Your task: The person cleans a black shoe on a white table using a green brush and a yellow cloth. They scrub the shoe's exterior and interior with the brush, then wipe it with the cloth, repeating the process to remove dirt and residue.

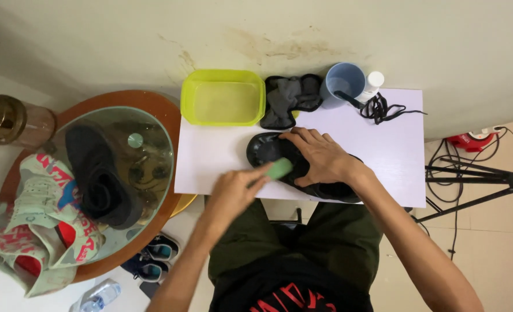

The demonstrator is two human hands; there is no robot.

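Lying flat on the white surface (222, 167) is one black insole (268, 151), and the right hand (320, 157) presses on it with the fingers spread wide. One left hand (233, 190) has its grip pinched on one green brush (279, 169), which touches the insole just beside the right hand. Behind them stand one yellow-green tub (223, 97), one blue cup (342, 82), one dark cloth (290, 98) and one bundle of black laces (383, 107). One black shoe (100, 179) rests on the round glass table (152, 138).
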